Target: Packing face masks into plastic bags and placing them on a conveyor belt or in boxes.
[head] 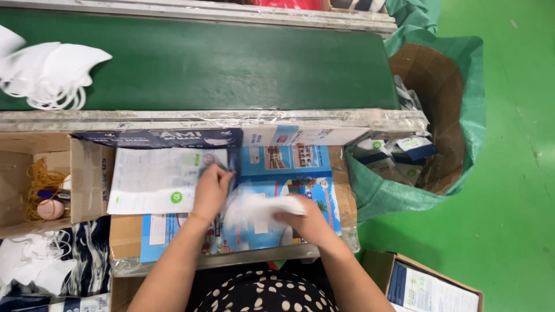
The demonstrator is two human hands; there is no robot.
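Note:
My left hand [211, 189] rests on the right edge of a white printed pouch [156, 180] lying on the work surface, fingers pinching its corner. My right hand [300, 218] grips a blurred stack of white face masks [254, 209] just right of the left hand, over a blue printed sheet [289, 167]. A heap of white masks [49, 72] lies on the green conveyor belt [231, 63] at the far left.
A cardboard box lined with a green sack [457, 115] at the right holds filled packets [393, 156]. An open carton [34, 185] on the left holds rubber bands. More white masks [29, 260] lie at lower left. A box of pouches [428, 289] sits at lower right.

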